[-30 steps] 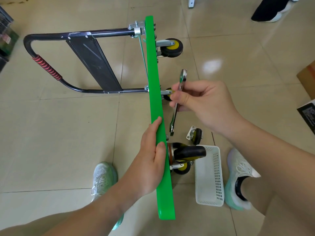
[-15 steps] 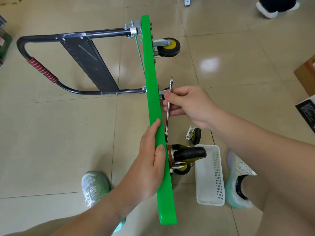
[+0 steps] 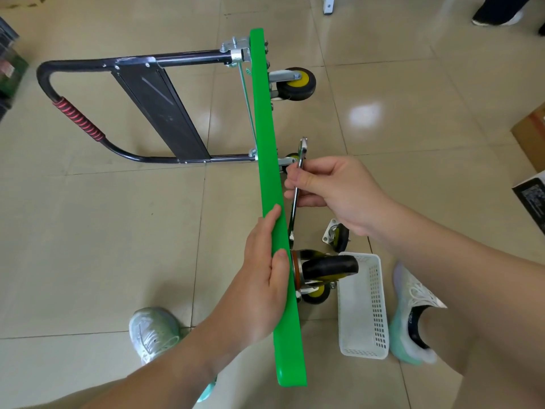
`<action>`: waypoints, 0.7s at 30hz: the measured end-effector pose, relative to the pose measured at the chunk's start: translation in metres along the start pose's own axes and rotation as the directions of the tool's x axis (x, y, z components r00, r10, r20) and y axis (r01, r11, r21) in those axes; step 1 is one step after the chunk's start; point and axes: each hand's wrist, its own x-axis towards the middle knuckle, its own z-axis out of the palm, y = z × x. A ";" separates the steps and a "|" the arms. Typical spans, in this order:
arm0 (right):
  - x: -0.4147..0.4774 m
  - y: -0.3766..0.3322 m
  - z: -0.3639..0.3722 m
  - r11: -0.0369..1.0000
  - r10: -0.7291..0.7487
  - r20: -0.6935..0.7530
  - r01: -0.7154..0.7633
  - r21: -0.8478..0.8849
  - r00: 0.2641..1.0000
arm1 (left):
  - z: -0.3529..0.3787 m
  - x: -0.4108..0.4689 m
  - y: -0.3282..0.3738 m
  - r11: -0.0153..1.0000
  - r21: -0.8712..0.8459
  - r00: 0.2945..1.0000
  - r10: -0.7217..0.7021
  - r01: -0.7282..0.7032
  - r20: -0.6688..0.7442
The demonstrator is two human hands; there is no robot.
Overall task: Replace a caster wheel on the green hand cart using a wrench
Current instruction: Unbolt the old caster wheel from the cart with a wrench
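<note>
Cart deck (image 3: 277,202) stands on its edge on the floor tiles, long axis running away from the person, black folded handle (image 3: 88,128) lying flat on the deck's left side. Wheels are all on the deck's right side: one at the far end (image 3: 296,84), a big black caster (image 3: 327,265) mounted near the person's end with a smaller yellow-hubbed one (image 3: 315,293) just below it.

Left hand (image 3: 262,278) is closed over the deck's top edge, steadying it, level with the big caster. Right hand (image 3: 333,190) pinches the wrench (image 3: 298,184) mid-shaft, fingers closed on it. Wrench runs nearly parallel to the deck, just beside its right face; lower end points down toward the big caster's mount plate, looks apart from it, contact with a bolt can't be told.

Loose spare caster (image 3: 336,237) sits on the floor right of the deck, near the white basket (image 3: 362,305).

Key relation: fastener lies below the right hand's grip, nearer the person, hard against the deck's right face. Right hand is the one on that side. Likely next move is sliding the wrench end down along the deck onto a bolt.
</note>
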 end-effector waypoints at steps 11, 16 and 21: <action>-0.066 0.003 0.007 0.973 -0.215 0.140 0.225 -0.060 0.967 | 0.001 0.000 -0.005 0.999 0.023 0.998 0.032 -0.031 -0.048; -0.086 0.010 0.009 0.938 -0.317 0.076 0.324 -0.121 0.945 | 0.002 0.000 -0.006 1.000 0.026 0.999 0.016 -0.015 -0.049; -0.066 -0.008 0.002 0.918 -0.379 -0.064 0.367 -0.148 0.923 | 0.003 0.001 -0.006 1.000 -0.003 0.999 0.021 -0.021 -0.034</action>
